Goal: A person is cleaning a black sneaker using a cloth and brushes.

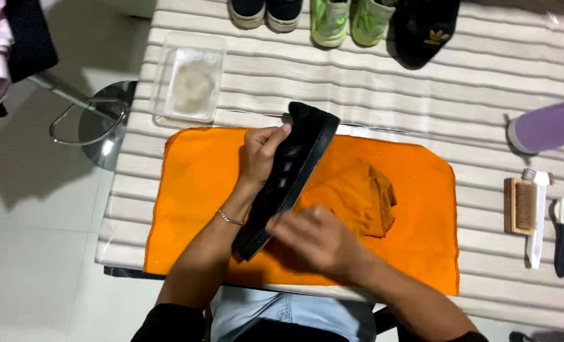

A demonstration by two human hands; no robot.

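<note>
My left hand (261, 152) grips a black sneaker (294, 168) by its side and holds it on edge above a large orange cloth (193, 190). A thin bracelet circles that wrist. My right hand (316, 240) is blurred and rests against the sneaker's heel end, beside a smaller bunched orange cloth (361, 196). Whether the right hand holds part of that cloth cannot be seen.
A clear plastic tub of foamy water (190, 82) stands at the back left. More shoes (329, 19) and a black cap (424, 28) line the far edge. At the right lie a wooden brush (519, 206), two slimmer brushes (563, 234) and a purple bottle (548, 126). A stool base (101, 123) stands off the left.
</note>
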